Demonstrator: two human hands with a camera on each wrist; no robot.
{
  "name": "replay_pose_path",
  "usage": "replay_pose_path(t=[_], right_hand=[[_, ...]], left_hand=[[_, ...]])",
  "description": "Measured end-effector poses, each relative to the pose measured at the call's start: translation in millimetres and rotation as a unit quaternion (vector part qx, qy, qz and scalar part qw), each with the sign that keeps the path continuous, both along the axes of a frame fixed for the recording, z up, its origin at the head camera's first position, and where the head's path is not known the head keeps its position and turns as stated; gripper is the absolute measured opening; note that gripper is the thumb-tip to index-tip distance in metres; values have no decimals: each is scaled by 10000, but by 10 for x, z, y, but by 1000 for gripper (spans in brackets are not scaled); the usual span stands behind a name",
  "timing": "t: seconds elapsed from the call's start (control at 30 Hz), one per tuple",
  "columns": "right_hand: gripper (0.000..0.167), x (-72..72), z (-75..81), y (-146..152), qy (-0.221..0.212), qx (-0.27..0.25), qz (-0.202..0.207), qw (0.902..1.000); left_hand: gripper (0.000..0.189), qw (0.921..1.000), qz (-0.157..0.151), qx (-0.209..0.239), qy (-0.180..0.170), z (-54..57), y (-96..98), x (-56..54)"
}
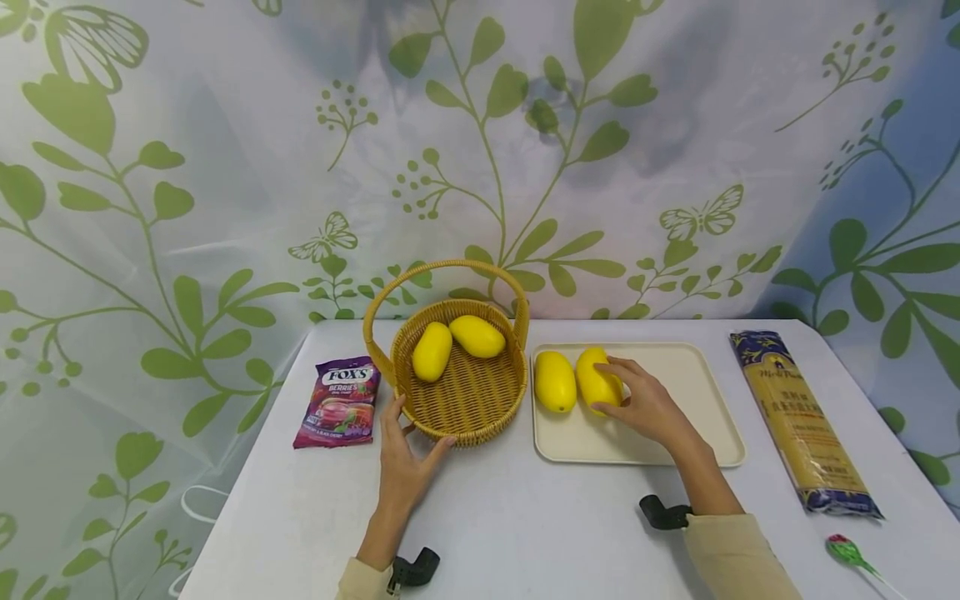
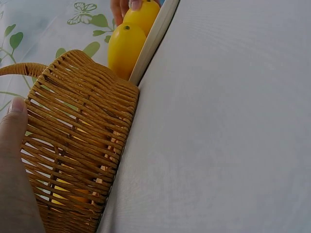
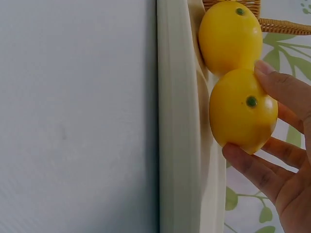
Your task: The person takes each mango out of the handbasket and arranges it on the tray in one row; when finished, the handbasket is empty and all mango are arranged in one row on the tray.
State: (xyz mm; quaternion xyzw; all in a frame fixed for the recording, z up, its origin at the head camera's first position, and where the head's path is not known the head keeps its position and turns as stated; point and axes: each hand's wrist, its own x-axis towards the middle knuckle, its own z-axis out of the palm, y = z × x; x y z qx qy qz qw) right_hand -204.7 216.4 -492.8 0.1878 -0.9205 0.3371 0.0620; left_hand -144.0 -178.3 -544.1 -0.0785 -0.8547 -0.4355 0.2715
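My right hand (image 1: 651, 406) grips a yellow mango (image 3: 240, 114) at the tray, thumb on one side and fingers on the other. Beside it, on the left part of the cream tray (image 1: 637, 447), lies another mango (image 1: 556, 382). A round wicker basket (image 1: 468, 400) with a tall arched handle stands to the left and has two mangoes inside, one upright-angled mango (image 1: 432, 352) and one slanted mango (image 1: 477, 336). With thumb and fingers spread, my left hand (image 1: 402, 462) touches the basket's front left side. In the left wrist view, its straight thumb (image 2: 13, 128) lies against the woven wall.
A purple candy bag (image 1: 339, 403) lies left of the basket. Right of the tray is a long pasta packet (image 1: 804, 422), with a green-and-red lollipop (image 1: 847, 551) near the table's right front. A leaf-patterned curtain (image 1: 247, 167) hangs behind the white table (image 1: 525, 533).
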Motion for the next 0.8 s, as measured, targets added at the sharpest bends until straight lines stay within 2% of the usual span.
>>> replay_pose_path(t=[0.23, 0.47, 0.8], right_hand=[[65, 25, -5, -26, -156, 58, -11, 9999], [66, 37, -1, -40, 13, 222, -26, 9997], [64, 60, 1, -45, 186, 192, -36, 9996]], left_hand=[[101, 10000, -58, 41, 18, -13, -5, -18], [102, 10000, 2, 4, 51, -18, -7, -16], [101, 10000, 25, -32, 12, -22, -10, -13]])
